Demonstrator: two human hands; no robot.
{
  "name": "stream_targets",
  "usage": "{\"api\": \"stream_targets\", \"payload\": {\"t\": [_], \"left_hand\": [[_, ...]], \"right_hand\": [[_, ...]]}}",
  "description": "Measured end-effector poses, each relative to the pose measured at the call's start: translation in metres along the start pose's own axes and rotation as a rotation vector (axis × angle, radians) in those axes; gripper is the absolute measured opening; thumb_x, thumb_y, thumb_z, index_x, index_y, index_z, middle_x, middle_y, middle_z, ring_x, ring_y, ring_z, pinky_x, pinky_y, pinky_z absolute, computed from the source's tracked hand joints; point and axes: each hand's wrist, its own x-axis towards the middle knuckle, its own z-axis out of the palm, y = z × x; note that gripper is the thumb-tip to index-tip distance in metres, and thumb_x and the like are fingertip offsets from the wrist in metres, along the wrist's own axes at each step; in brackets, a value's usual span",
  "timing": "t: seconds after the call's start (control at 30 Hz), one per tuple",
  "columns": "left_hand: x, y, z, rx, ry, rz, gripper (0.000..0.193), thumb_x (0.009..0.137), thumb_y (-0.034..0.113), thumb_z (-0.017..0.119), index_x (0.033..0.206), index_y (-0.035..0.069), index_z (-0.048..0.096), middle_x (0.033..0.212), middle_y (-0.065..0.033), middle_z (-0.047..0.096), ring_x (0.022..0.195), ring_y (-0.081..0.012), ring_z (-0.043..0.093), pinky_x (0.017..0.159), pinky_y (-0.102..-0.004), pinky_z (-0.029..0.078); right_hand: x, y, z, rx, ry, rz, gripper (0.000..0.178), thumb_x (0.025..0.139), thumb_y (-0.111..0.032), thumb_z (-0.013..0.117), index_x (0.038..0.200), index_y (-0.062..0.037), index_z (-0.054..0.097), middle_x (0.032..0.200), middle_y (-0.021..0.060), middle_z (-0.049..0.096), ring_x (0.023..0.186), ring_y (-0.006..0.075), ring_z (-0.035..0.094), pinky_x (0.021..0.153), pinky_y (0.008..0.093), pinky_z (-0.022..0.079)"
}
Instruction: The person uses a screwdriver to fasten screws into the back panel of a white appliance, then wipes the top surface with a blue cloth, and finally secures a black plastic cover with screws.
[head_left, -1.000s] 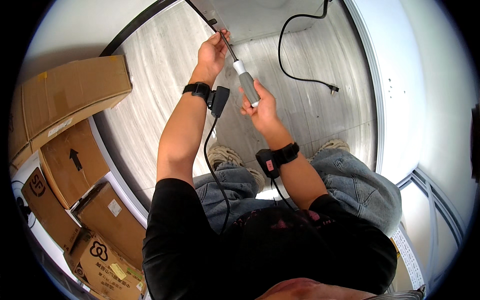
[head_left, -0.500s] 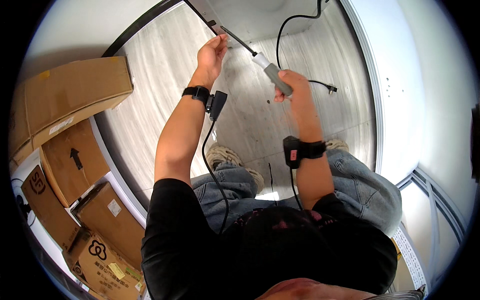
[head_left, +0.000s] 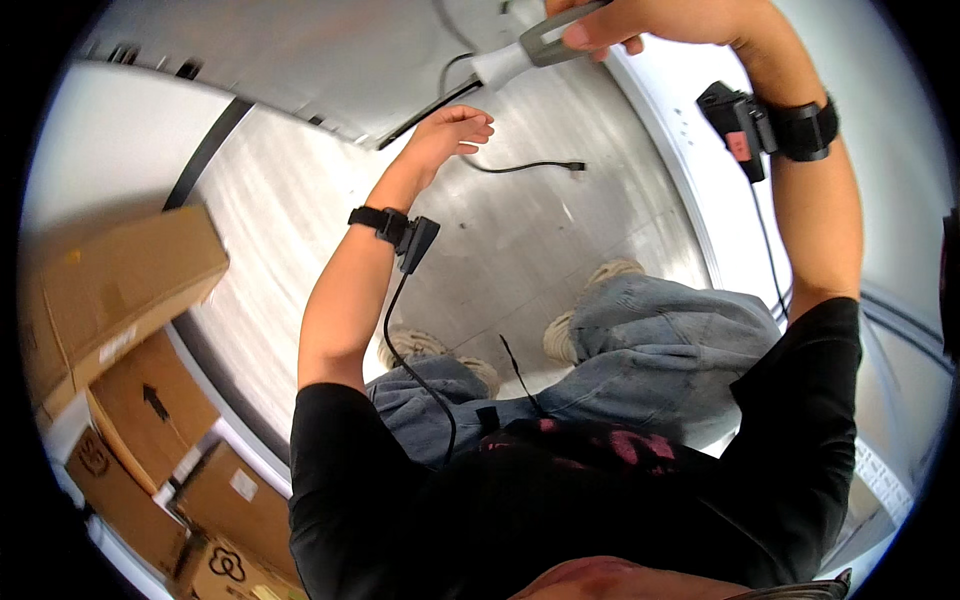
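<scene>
My right hand (head_left: pixel 640 20) is raised to the top of the view and grips a grey and white tool handle (head_left: pixel 525 55) that slants down to the left. My left hand (head_left: pixel 455 130) hovers lower, fingers loosely curled and apart, holding nothing, just above a black cable (head_left: pixel 520 167) that lies on the pale wood floor (head_left: pixel 290 230). Each wrist wears a black strap with a small black device (head_left: pixel 415 240), and a thin cable hangs from the left one. My legs in blue jeans (head_left: pixel 660 340) and light shoes are below.
Several brown cardboard boxes (head_left: pixel 110 290) are stacked at the left. A white wall (head_left: pixel 700 130) runs along the right side. A dark strip (head_left: pixel 205 150) crosses the floor at the upper left, with a grey panel beyond it.
My right hand has lifted the tool handle up and to the right. My left hand has let go of the tool's thin front end and now hangs free. The view has tilted.
</scene>
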Motion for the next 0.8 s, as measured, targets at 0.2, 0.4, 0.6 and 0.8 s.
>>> {"api": "stream_targets", "payload": {"t": [0.2, 0.4, 0.6, 0.8], "left_hand": [[0.059, 0.021, 0.122, 0.191, -0.196, 0.097, 0.023, 0.090, 0.020, 0.058, 0.106, 0.004, 0.061, 0.097, -0.0047, 0.064, 0.092, -0.0132, 0.061, 0.081, -0.0275, 0.048], [0.129, -0.001, 0.232, 0.474, -0.138, 0.289, 0.018, 0.085, 0.011, 0.064, 0.101, 0.004, 0.064, 0.094, -0.0046, 0.065, 0.084, -0.0140, 0.060, 0.076, -0.0276, 0.048], [0.191, -0.007, 0.289, 0.757, 0.058, 0.702, 0.020, 0.078, 0.008, 0.068, 0.098, 0.004, 0.065, 0.090, -0.0081, 0.063, 0.074, -0.0189, 0.060, 0.069, -0.0303, 0.050], [0.213, -0.002, 0.311, 0.921, 0.091, 0.627, 0.016, 0.076, 0.009, 0.069, 0.091, 0.011, 0.068, 0.086, -0.0039, 0.059, 0.082, -0.0232, 0.059, 0.067, -0.0356, 0.050]], "right_hand": [[-0.126, 0.126, -0.006, 0.289, 0.278, 0.213, 0.015, 0.086, -0.017, 0.063, 0.086, -0.0025, 0.060, 0.073, 0.0007, 0.058, 0.063, 0.0096, 0.049, 0.058, 0.0253, 0.040], [-0.202, 0.292, 0.113, 0.626, 0.825, 0.227, 0.021, 0.084, -0.026, 0.063, 0.093, -0.0068, 0.060, 0.077, 0.0022, 0.062, 0.063, 0.0092, 0.052, 0.061, 0.0227, 0.045], [-0.227, 0.338, 0.218, 1.084, 1.112, 0.387, 0.019, 0.086, -0.021, 0.061, 0.095, -0.0051, 0.057, 0.081, 0.0047, 0.061, 0.069, 0.0118, 0.053, 0.065, 0.0250, 0.045], [-0.229, 0.353, 0.269, 1.285, 1.163, 0.356, 0.018, 0.086, -0.017, 0.061, 0.097, -0.0036, 0.056, 0.083, 0.0057, 0.060, 0.071, 0.0120, 0.053, 0.067, 0.0255, 0.045]]}}
